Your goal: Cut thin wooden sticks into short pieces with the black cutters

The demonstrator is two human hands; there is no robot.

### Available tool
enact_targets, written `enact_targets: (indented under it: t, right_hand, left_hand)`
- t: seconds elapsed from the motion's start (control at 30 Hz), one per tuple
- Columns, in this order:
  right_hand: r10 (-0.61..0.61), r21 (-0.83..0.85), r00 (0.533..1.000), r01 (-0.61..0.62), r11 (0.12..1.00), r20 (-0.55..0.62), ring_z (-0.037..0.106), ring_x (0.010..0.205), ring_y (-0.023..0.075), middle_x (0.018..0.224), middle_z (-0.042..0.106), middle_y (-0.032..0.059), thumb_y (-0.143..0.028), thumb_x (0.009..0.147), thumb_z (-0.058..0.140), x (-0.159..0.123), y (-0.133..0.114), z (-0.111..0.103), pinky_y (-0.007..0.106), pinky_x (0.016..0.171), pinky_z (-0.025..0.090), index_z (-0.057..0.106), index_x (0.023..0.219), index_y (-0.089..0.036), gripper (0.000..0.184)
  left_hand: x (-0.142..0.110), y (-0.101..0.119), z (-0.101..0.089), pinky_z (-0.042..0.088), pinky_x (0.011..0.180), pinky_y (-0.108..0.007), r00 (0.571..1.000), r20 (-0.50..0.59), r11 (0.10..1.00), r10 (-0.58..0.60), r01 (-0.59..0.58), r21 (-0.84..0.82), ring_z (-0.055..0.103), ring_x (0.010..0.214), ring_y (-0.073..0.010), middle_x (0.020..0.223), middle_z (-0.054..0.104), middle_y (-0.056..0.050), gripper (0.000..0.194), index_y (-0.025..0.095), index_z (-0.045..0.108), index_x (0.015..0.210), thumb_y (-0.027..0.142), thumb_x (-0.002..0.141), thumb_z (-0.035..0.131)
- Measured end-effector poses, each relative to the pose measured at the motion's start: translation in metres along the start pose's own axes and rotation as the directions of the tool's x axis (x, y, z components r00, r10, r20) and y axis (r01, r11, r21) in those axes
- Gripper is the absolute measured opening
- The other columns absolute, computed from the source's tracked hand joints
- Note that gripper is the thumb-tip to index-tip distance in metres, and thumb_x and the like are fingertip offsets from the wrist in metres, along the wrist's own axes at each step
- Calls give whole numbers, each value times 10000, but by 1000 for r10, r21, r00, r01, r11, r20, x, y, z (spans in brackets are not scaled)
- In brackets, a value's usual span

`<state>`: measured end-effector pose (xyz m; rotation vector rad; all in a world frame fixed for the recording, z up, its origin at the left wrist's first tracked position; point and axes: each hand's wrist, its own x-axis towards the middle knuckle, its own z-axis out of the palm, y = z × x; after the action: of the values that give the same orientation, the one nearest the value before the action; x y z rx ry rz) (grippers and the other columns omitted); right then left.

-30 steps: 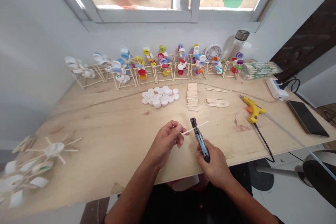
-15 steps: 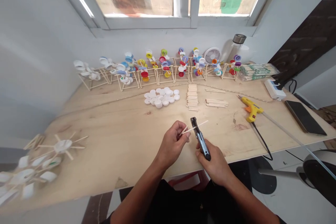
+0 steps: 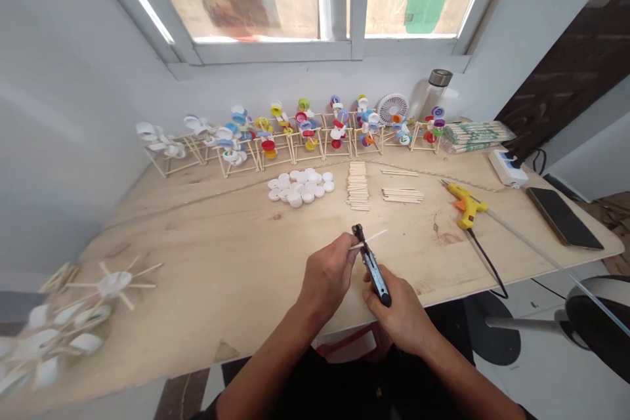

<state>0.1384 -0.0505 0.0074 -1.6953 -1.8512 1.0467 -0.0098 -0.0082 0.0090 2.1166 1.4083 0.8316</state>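
Note:
My left hand [image 3: 325, 279] is closed around a thin wooden stick [image 3: 378, 235], its fingertips close beside the tool's jaws. The stick passes through the jaws, and its far end points up and to the right. In my right hand [image 3: 404, 315] are multi-tool pliers [image 3: 376, 275] with blue-grey handles, their head pointing away from me. My fingers wrap around the lower handles. Beyond my hands lie a column of short sticks [image 3: 357, 185], a small bundle of sticks [image 3: 402, 195] and a cluster of white bottle caps [image 3: 301, 186].
A yellow glue gun [image 3: 465, 205] lies on the right with its cord over the table edge, near a phone [image 3: 564, 218] and a power strip [image 3: 508, 169]. Stick-and-cap pinwheels [image 3: 310, 125] line the back. Stick-spoked wheels [image 3: 115, 284] sit at the left.
My left hand has moved closer to the pliers, and its fingertips now nearly meet the jaws. A second short piece seen at my left fingers no longer shows. The view has shifted slightly.

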Motion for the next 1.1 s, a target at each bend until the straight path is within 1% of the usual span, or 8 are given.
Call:
enact_targets:
  t: [0.1, 0.23, 0.47, 0.57, 0.73, 0.9, 1.03, 1.1]
  right_hand:
    - [16, -46, 999, -17, 999, -28, 550, 650, 173, 683, 585, -5, -217, 757, 482, -2, -1, 0, 246, 606, 375, 530, 903, -198, 154]
    - [9, -51, 999, -12, 999, -49, 556, 668, 178, 717, 598, 8, -208, 747, 491, -6, -7, -4, 259, 632, 380, 528, 934, -197, 191]
    - [88, 206, 993, -102, 973, 80, 518, 612, 142, 665, 551, -28, -209, 753, 480, -15, -14, -7, 237, 595, 387, 530, 907, -204, 162]
    - [100, 302, 985, -138, 943, 138, 478, 569, 120, 637, 503, -47, -197, 751, 475, -16, -16, -8, 216, 552, 378, 522, 913, -201, 169]
    - [101, 362, 981, -157, 919, 168, 478, 575, 113, 649, 511, -50, -170, 747, 466, -19, -20, -11, 215, 564, 385, 507, 911, -198, 171]
    - [95, 331, 986, -136, 934, 135, 523, 613, 129, 654, 539, -42, -159, 748, 468, -21, -23, -11, 241, 615, 414, 515, 903, -202, 167]
    - [114, 326, 982, -158, 932, 150, 549, 660, 140, 683, 543, -32, -164, 752, 478, -22, -29, -12, 251, 629, 430, 506, 912, -200, 166]
    - [114, 364, 980, -168, 916, 165, 551, 670, 138, 686, 533, -35, -154, 752, 472, -22, -32, -12, 254, 638, 432, 498, 911, -201, 168]
  left_hand:
    - [-2, -7, 6, 361, 585, -250, 990, -64, 986, 125, -117, 115, 516, 623, -142, 682, 576, -32, 194, 187, 522, 866, 216, 883, 331]
    - [-1, -21, 12, 347, 585, -261, 942, -139, 923, 306, -258, 285, 491, 599, -144, 645, 557, -40, 210, 172, 541, 876, 183, 881, 331]
    - [9, -35, 9, 279, 526, -263, 825, -92, 765, 557, -467, 444, 410, 529, -127, 565, 471, -3, 178, 176, 529, 810, 122, 858, 367]
    - [12, -39, 7, 257, 523, -273, 793, -88, 749, 603, -525, 404, 397, 530, -128, 562, 458, 2, 146, 177, 520, 832, 117, 851, 389]
    - [17, -43, 3, 246, 522, -280, 779, -49, 748, 625, -580, 323, 390, 527, -128, 553, 437, 10, 130, 189, 505, 818, 132, 852, 393]
    - [23, -47, 4, 251, 511, -267, 697, -64, 664, 714, -647, 375, 362, 506, -124, 544, 418, 20, 82, 177, 476, 815, 121, 832, 419]
    - [27, -51, 11, 256, 497, -253, 620, -171, 634, 766, -684, 361, 342, 488, -116, 534, 389, 34, 51, 164, 451, 819, 139, 838, 411]
    - [29, -51, 14, 259, 492, -248, 603, -204, 632, 771, -686, 360, 333, 482, -114, 529, 376, 39, 56, 164, 441, 809, 137, 838, 403]
